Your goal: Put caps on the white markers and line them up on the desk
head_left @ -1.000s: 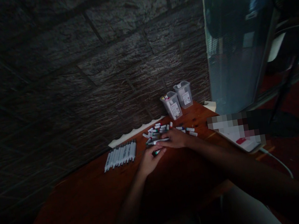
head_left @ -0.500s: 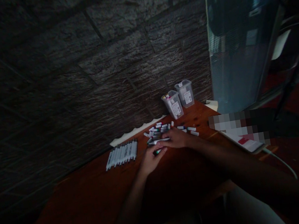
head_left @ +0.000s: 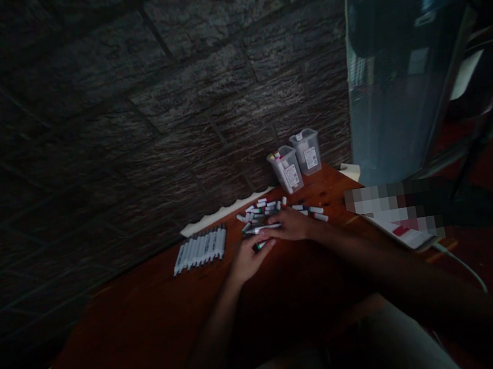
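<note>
My right hand (head_left: 291, 225) is closed on a white marker (head_left: 260, 229), which lies crosswise with its dark end pointing left. Just below it, my left hand (head_left: 248, 259) pinches a small white marker cap (head_left: 262, 245) with a green band. The two hands nearly touch. Behind them, several loose white marker caps (head_left: 271, 207) with coloured ends lie scattered on the wooden table (head_left: 147, 325). To the left, a row of white markers (head_left: 201, 250) lies side by side. The dim light hides finger details.
Two clear plastic bins stand at the back near the stone wall (head_left: 194, 93); the nearer bin (head_left: 286, 170) holds a few items, and the other bin (head_left: 307, 153) is beside it. At the right edge lies a partly blurred white flat object (head_left: 403, 229) with a cable.
The view has shifted slightly. Both hands keep the same hold on the marker and the cap, with hardly any movement.
</note>
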Action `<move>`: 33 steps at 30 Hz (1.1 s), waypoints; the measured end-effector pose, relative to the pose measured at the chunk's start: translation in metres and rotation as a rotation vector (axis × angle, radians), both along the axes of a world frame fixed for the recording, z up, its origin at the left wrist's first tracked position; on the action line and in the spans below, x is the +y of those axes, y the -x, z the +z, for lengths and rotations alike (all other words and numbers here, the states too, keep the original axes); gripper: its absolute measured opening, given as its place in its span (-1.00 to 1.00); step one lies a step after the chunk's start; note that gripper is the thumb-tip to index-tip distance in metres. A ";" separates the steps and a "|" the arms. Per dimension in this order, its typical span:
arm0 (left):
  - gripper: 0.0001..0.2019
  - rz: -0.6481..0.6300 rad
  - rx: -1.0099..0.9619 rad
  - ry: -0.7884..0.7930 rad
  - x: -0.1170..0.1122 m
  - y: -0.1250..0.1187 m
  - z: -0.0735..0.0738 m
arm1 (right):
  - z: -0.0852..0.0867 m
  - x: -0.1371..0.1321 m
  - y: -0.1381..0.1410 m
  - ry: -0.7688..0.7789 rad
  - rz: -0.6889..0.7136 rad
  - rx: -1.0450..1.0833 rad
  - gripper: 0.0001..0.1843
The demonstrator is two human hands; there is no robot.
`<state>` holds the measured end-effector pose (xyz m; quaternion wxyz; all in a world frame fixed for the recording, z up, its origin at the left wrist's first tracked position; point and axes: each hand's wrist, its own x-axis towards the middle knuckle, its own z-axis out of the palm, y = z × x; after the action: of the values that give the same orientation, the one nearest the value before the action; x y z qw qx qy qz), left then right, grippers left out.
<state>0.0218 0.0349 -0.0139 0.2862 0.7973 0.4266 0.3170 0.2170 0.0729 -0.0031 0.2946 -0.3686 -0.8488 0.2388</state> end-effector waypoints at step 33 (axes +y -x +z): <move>-0.76 -0.044 -0.011 -0.044 0.003 0.003 -0.007 | -0.003 -0.001 0.003 0.030 0.024 -0.003 -0.50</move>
<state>0.0185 0.0377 -0.0205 0.2780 0.8108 0.4000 0.3244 0.2141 0.0718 -0.0057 0.2851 -0.3630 -0.8498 0.2544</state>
